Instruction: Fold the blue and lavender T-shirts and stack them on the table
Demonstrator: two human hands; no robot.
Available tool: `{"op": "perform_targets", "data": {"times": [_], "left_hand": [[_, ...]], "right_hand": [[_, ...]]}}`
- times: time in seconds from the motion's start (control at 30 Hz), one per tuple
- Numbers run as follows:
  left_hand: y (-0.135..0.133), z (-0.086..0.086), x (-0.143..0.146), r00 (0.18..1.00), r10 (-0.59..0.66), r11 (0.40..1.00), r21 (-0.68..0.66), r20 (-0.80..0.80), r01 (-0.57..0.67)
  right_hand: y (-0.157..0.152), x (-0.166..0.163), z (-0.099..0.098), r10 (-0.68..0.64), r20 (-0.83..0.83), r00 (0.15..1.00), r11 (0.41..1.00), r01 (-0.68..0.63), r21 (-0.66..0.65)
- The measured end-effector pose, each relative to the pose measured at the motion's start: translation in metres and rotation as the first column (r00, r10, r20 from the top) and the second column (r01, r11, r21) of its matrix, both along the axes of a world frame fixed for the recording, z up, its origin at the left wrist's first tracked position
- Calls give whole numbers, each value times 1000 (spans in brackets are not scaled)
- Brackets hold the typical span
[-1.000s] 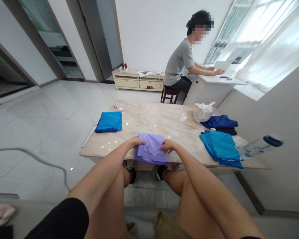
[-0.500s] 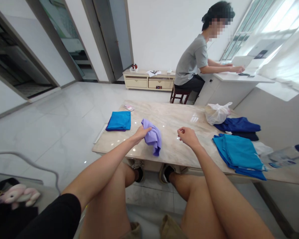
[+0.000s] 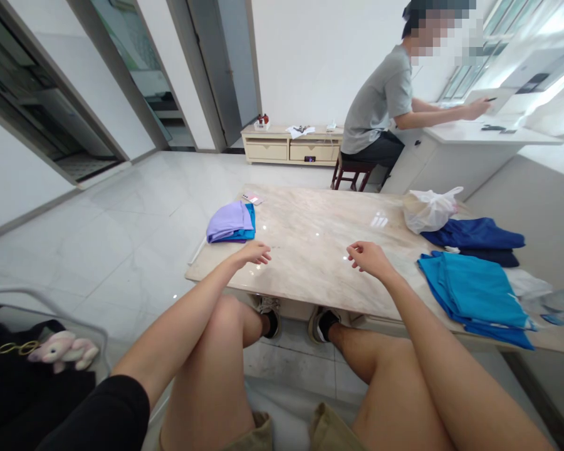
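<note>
Fingers of left hand [image 3: 252,254] and right hand [image 3: 367,258] loosely curled, pinching nothing, over marble tabletop [image 3: 310,225]. Folded lavender cloth [image 3: 228,222] on folded blue cloth [image 3: 250,220], just beyond left fingertips, not touching; right hand well apart.

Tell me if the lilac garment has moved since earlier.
Yes: the lilac garment moved away from the marble table's near edge, onto the blue folded cloth.

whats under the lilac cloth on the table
A folded blue cloth lies under the lilac cloth, showing only along its right and lower edges. The rest of the blue cloth, and the part of the marble table beneath it, are covered from view.
</note>
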State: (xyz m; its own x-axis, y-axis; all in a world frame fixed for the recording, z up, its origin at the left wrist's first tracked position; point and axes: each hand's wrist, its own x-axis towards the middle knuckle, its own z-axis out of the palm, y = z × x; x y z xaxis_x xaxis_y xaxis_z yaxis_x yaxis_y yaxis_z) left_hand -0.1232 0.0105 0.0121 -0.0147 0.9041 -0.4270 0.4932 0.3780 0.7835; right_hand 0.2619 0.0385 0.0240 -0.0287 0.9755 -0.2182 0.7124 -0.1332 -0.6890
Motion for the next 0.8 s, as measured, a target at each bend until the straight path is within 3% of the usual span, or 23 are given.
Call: {"op": "perform_targets", "data": {"times": [0.07, 0.17, 0.27, 0.33, 0.4, 0.47, 0.53, 0.6, 0.7, 0.8], "left_hand": [[-3, -2, 18, 978, -197, 979, -68, -70, 193], [-2, -6, 54, 885, -436, 898, -143, -160, 417], [2, -5, 86, 802, -558, 830, -145, -211, 539], [8, -1, 90, 786, -580, 813, -93, -214, 575], [16, 3, 73, 848, -477, 866, 39, -229, 498], [24, 7, 33, 938, -176, 943, 222, -299, 248], [28, 7, -21, 905, 185, 930, 367, -383, -35], [30, 4, -76, 814, 369, 892, 418, -449, -174], [36, -12, -138, 719, 456, 871, 428, -525, -240], [56, -37, -168, 661, 370, 908, 404, -653, -110]], "right_hand": [[-1, 3, 0, 6, 2, 1000, 1000, -6, -3], [-4, 8, -2, 17, 28, 999, 1000, -17, -25], [-8, 18, -11, 37, 87, 996, 998, -33, -46], [-12, 28, -20, 46, 127, 991, 998, -42, -37], [-17, 41, -30, 54, 145, 988, 998, -51, -23], [-21, 52, -37, 71, 130, 989, 997, -70, -13], [-24, 59, -38, 83, 94, 992, 997, -82, -9], [-25, 62, -36, 90, 54, 995, 996, -89, -14], [-23, 60, -29, 125, 31, 992, 992, -126, 6], [-18, 51, -25, 187, 57, 981, 981, -190, 42]]}}
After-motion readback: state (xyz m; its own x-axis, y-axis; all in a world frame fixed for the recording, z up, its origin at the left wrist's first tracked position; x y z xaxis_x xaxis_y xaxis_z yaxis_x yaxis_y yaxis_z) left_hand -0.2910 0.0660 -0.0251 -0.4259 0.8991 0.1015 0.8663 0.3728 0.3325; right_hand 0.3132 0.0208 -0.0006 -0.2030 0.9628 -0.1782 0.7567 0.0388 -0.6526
